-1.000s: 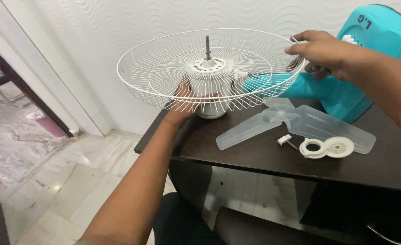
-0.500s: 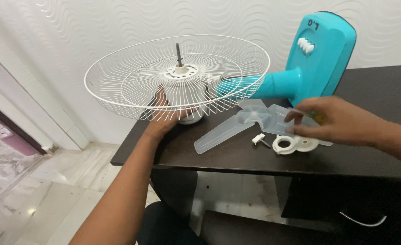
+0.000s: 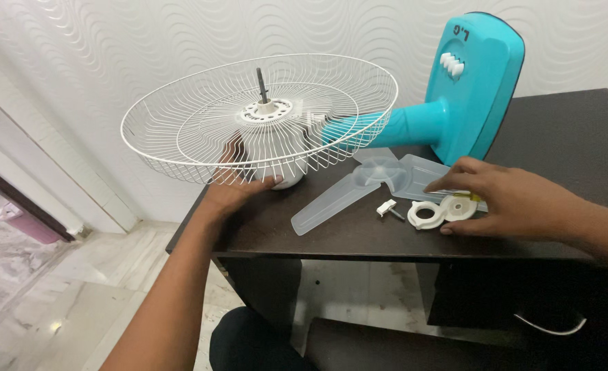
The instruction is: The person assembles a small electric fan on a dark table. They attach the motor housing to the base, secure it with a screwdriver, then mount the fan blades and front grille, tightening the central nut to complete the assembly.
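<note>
- Here, the white wire fan guard [image 3: 259,117] lay flat like a dish above the left end of the dark surface [image 3: 565,137], with the metal shaft [image 3: 262,84] standing upright from its middle.
- The left hand [image 3: 238,185] was under the guard and was wrapped around the white motor housing [image 3: 284,177], holding it steady.
- The right hand [image 3: 506,199] was low over the surface, fingers spread flat and holding nothing; its fingertips touched or almost touched the white ring nut [image 3: 424,214] and the round white cap [image 3: 458,207].
- Just beside these parts lay a small white pin [image 3: 388,208], and behind them the clear plastic blade [image 3: 372,182].
- The turquoise fan body [image 3: 472,89] lay on its side behind the blade, its neck running to the motor.
- I think that a good grip here would need the left hand to keep the guard level, so the shaft does not tilt, and the right hand to pinch one small part cleanly, without pushing the pin towards the edge.
</note>
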